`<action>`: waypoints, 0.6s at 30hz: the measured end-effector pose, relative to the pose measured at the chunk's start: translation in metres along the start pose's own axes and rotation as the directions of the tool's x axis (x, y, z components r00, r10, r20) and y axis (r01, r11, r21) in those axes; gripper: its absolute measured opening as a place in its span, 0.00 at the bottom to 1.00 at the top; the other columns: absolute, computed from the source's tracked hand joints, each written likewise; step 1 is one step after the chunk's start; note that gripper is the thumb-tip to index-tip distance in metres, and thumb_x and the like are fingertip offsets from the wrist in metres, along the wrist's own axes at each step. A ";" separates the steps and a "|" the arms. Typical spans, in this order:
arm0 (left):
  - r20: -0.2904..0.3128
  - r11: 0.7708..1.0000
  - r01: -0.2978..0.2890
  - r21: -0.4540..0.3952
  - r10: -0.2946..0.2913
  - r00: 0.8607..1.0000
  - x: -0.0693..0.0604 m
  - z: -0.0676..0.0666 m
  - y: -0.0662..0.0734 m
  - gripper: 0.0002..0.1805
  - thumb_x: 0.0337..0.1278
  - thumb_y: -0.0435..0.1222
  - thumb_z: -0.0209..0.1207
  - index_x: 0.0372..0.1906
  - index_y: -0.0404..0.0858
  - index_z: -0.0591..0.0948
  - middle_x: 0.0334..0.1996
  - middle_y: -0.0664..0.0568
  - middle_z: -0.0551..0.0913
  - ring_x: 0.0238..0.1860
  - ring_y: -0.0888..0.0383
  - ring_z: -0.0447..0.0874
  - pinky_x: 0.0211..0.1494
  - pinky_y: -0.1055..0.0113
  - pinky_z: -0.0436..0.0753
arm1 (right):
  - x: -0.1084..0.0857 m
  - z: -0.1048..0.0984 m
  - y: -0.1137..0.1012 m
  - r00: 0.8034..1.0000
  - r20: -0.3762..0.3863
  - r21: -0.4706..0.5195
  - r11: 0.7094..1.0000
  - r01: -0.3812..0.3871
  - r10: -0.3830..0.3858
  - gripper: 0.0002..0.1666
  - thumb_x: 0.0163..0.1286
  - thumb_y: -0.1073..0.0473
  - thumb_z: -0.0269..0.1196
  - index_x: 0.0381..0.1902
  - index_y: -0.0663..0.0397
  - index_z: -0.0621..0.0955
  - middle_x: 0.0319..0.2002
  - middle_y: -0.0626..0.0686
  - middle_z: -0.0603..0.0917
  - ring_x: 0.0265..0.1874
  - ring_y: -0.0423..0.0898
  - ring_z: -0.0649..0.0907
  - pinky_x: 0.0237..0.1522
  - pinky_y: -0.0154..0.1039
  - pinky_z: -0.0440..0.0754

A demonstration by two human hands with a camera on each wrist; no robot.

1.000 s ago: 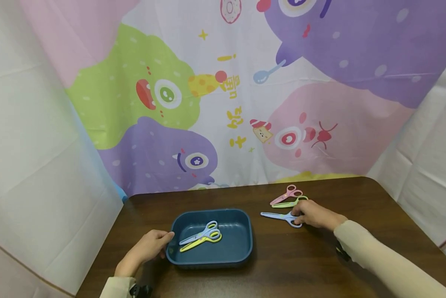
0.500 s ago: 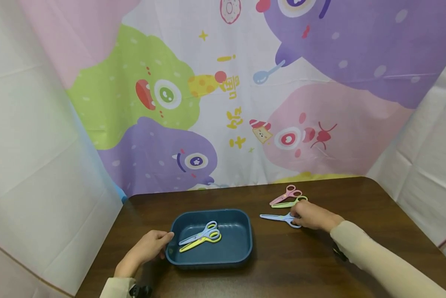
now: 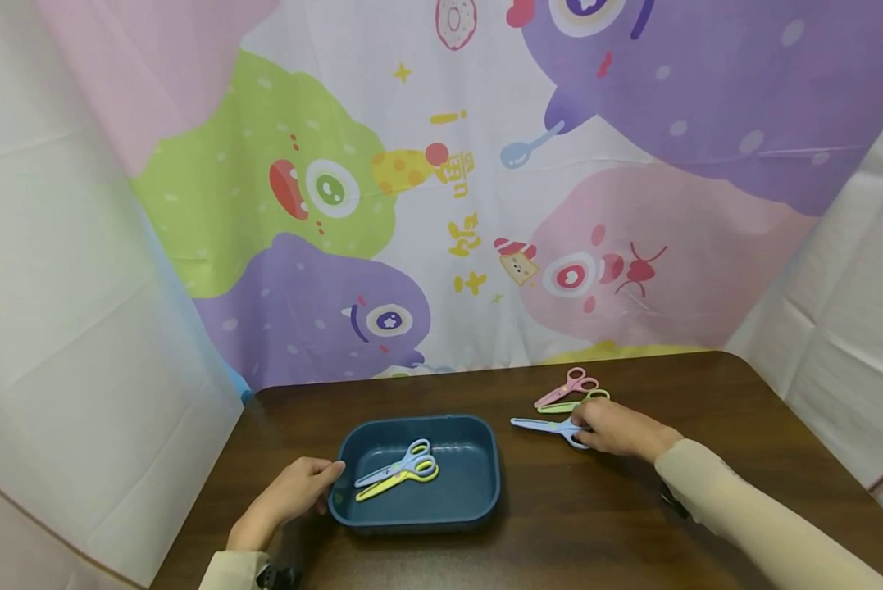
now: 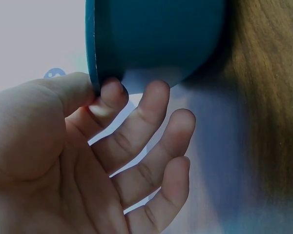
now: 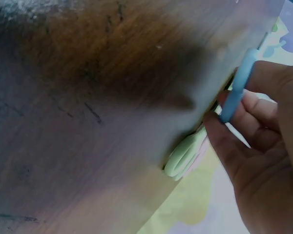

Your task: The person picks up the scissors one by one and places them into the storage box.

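Two pairs lie in the tray (image 3: 466,483), the blue scissors (image 3: 392,469) and the yellow scissors (image 3: 382,487), toward its nine o'clock end. Three pairs are outside, so you look somewhat under halfway. Your right hand (image 3: 618,426) pinches the second blue pair (image 3: 548,426) by its handles, at two o'clock from the tray, blades pointing to nine; whether it is off the surface (image 3: 559,508), I cannot tell. Just beyond it, toward twelve, lie the green scissors (image 3: 559,407) and the pink scissors (image 3: 559,393), neither in your grip. Your left hand (image 3: 293,483) pinches the tray's rim at nine o'clock between thumb and forefinger. The surface is dark brown, wood-grained, round-cornered. A cartoon cloth (image 3: 426,213) hangs at twelve; white sheets (image 3: 102,270) flank you at nine and three.
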State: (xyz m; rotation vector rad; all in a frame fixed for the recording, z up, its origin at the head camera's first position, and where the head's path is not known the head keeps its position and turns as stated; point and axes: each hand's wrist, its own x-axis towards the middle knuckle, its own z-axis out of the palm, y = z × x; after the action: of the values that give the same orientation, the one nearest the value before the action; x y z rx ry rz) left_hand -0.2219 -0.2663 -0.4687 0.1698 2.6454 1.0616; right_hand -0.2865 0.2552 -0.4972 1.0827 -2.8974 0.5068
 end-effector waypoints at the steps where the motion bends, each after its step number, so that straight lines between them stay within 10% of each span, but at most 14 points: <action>1: 0.002 1.000 -0.002 -0.002 0.002 1.000 0.000 0.000 0.000 0.25 0.79 0.46 0.52 0.24 0.34 0.76 0.18 0.51 0.77 0.22 0.54 0.80 0.25 0.60 0.77 | 0.000 0.001 0.000 1.000 -0.018 -0.003 1.000 0.004 -0.004 0.17 0.66 0.66 0.68 0.21 0.47 0.75 0.22 0.39 0.70 0.22 0.32 0.65 0.26 0.30 0.65; 18: 0.004 1.000 0.023 -0.007 -0.023 1.000 0.001 0.000 -0.002 0.25 0.79 0.46 0.52 0.23 0.36 0.76 0.19 0.50 0.78 0.22 0.54 0.81 0.26 0.59 0.79 | 0.000 -0.009 -0.002 0.988 -0.151 0.027 1.000 -0.014 0.018 0.04 0.64 0.64 0.73 0.35 0.54 0.86 0.32 0.43 0.85 0.31 0.33 0.77 0.34 0.35 0.79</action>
State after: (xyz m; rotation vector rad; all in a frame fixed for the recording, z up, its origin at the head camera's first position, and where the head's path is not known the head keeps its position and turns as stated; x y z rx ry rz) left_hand -0.2230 -0.2671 -0.4706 0.1393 2.6331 1.0615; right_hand -0.2859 0.2569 -0.4882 0.9779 -2.7775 0.6002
